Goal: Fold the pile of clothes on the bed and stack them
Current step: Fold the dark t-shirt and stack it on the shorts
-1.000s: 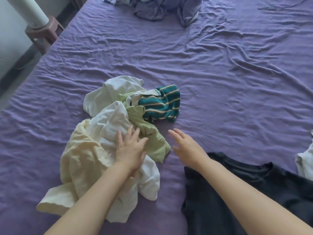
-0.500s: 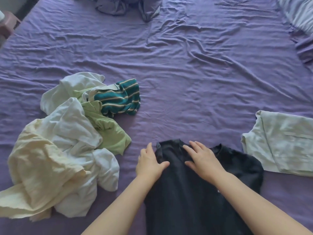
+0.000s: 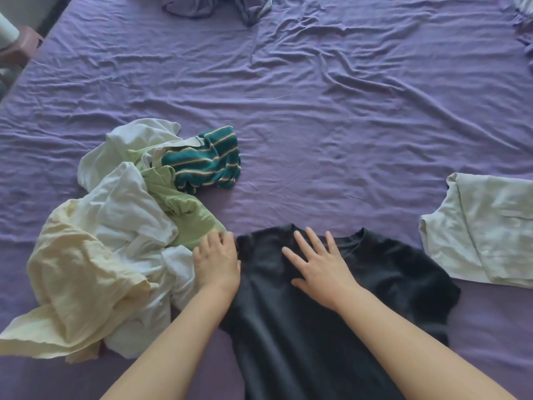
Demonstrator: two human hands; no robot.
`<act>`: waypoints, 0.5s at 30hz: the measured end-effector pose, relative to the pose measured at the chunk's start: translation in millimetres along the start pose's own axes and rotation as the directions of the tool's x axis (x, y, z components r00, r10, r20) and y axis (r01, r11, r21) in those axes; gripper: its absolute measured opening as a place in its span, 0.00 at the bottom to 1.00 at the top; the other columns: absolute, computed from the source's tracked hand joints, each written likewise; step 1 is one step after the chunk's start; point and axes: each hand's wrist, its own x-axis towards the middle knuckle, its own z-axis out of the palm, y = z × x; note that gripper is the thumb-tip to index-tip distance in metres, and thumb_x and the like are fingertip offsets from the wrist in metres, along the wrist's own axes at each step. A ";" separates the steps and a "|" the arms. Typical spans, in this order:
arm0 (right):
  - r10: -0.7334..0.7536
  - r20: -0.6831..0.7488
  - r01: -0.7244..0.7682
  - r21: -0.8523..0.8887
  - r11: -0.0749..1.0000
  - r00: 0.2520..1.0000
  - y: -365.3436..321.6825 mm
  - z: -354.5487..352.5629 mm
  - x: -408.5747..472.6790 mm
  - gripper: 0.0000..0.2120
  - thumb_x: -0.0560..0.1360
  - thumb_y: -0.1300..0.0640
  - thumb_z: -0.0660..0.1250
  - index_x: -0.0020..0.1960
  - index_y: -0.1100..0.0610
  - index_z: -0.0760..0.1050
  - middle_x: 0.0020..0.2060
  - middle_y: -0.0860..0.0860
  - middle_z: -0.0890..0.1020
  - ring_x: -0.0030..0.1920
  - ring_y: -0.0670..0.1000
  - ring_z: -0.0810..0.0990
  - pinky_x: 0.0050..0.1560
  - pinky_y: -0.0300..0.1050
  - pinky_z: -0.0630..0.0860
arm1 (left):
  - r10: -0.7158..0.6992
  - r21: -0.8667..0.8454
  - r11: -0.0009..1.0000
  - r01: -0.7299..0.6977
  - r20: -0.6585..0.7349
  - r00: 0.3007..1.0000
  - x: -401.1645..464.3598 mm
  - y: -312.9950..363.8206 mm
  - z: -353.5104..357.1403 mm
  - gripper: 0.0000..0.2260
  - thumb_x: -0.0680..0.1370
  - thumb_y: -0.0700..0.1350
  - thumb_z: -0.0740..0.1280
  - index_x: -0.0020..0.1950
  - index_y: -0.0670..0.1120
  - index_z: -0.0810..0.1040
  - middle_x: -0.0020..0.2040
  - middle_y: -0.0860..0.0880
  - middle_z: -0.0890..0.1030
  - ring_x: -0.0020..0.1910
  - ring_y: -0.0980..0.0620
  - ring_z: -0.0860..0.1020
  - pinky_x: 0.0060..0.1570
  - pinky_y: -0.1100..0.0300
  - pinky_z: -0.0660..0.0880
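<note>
A black T-shirt (image 3: pixel 302 327) lies spread on the purple bed sheet (image 3: pixel 317 125) in front of me, collar away from me. My right hand (image 3: pixel 317 264) rests flat on its upper chest, fingers spread. My left hand (image 3: pixel 217 261) sits at the shirt's left shoulder edge, fingers curled at the fabric; whether it grips is unclear. To the left lies a loose pile: a pale yellow garment (image 3: pixel 78 284), white cloth (image 3: pixel 132 215), a light green garment (image 3: pixel 184 215) and a teal striped piece (image 3: pixel 207 160). A folded pale grey-green garment (image 3: pixel 487 229) lies at the right.
Crumpled purple-grey bedding (image 3: pixel 219 7) is bunched at the far edge of the bed. A small brown stool (image 3: pixel 17 50) with a white cylinder on it stands off the bed's far left corner. More fabric shows at the top right corner.
My hands moved from the clothes pile to the black T-shirt. Since half a second ago my right hand has spread flat on the chest and my left has shifted to the left shoulder.
</note>
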 end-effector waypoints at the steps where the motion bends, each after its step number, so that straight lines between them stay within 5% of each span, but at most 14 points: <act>1: 0.009 -0.031 -0.009 -0.006 1.000 0.999 1.4 0.5 -4.5 0.33 0.73 0.42 0.66 0.74 0.48 0.59 0.75 0.58 0.56 0.75 0.62 0.50 0.71 0.67 0.45 | 0.081 0.010 0.997 -0.081 -0.053 0.995 -6.4 5.0 3.6 0.24 0.61 0.47 0.78 0.54 0.47 0.75 0.56 0.45 0.75 0.53 0.44 0.73 0.49 0.51 0.70; 3: 0.042 -0.119 -0.043 -0.004 0.999 0.992 12.5 9.4 -17.7 0.33 0.62 0.46 0.77 0.65 0.52 0.74 0.67 0.60 0.72 0.69 0.63 0.66 0.68 0.66 0.55 | 0.293 -0.034 0.954 -0.297 -0.090 0.952 -23.3 20.4 12.1 0.26 0.58 0.45 0.78 0.55 0.47 0.78 0.57 0.43 0.77 0.56 0.43 0.73 0.54 0.49 0.71; 6: 0.108 -0.146 -0.113 -0.032 0.993 0.983 44.6 21.7 -49.4 0.31 0.58 0.52 0.80 0.59 0.55 0.78 0.62 0.60 0.76 0.65 0.63 0.72 0.63 0.64 0.56 | 0.538 -0.123 0.840 -0.529 0.062 0.840 -63.2 53.7 25.9 0.30 0.64 0.55 0.75 0.64 0.49 0.76 0.66 0.43 0.75 0.64 0.43 0.74 0.60 0.43 0.73; 8: 0.187 -0.144 -0.196 -0.047 0.979 0.972 72.0 25.0 -73.6 0.31 0.58 0.54 0.80 0.60 0.54 0.78 0.61 0.60 0.77 0.64 0.64 0.73 0.63 0.63 0.56 | 0.575 -0.117 0.818 -0.564 0.217 0.789 -81.5 75.0 27.0 0.33 0.72 0.63 0.63 0.74 0.55 0.61 0.77 0.45 0.57 0.75 0.42 0.57 0.67 0.36 0.60; 10: 0.261 -0.132 -0.272 -0.069 0.960 0.956 100.1 28.2 -95.0 0.31 0.58 0.57 0.80 0.60 0.54 0.78 0.60 0.60 0.78 0.62 0.64 0.75 0.61 0.62 0.58 | 0.527 -0.098 0.846 -0.524 0.301 0.795 -82.4 87.6 33.7 0.35 0.76 0.66 0.53 0.75 0.56 0.38 0.74 0.49 0.32 0.74 0.44 0.33 0.69 0.34 0.41; 11: 0.287 -0.136 -0.300 -0.086 0.950 0.948 113.0 30.9 -103.2 0.33 0.57 0.58 0.80 0.61 0.54 0.77 0.60 0.61 0.78 0.62 0.64 0.75 0.61 0.62 0.59 | 0.502 -0.062 0.858 -0.511 0.323 0.803 -79.8 90.7 34.4 0.36 0.76 0.67 0.52 0.74 0.56 0.34 0.72 0.49 0.28 0.72 0.45 0.30 0.68 0.35 0.37; 13: 0.316 -0.159 -0.336 -0.121 0.934 0.935 132.5 35.3 -114.0 0.38 0.55 0.61 0.80 0.64 0.54 0.73 0.59 0.63 0.78 0.61 0.64 0.75 0.61 0.64 0.61 | 0.519 -0.050 0.848 -0.527 0.271 0.810 -73.3 92.0 33.3 0.36 0.75 0.68 0.54 0.75 0.58 0.39 0.75 0.48 0.34 0.75 0.42 0.36 0.69 0.34 0.42; 15: 0.308 -0.192 -0.333 -0.113 0.936 0.932 143.4 38.5 -120.5 0.43 0.53 0.65 0.79 0.66 0.55 0.67 0.55 0.63 0.79 0.60 0.63 0.76 0.63 0.65 0.59 | 0.525 -0.021 0.837 -0.547 0.309 0.793 -70.0 90.4 25.1 0.34 0.70 0.68 0.59 0.74 0.57 0.60 0.77 0.46 0.57 0.74 0.39 0.58 0.65 0.32 0.61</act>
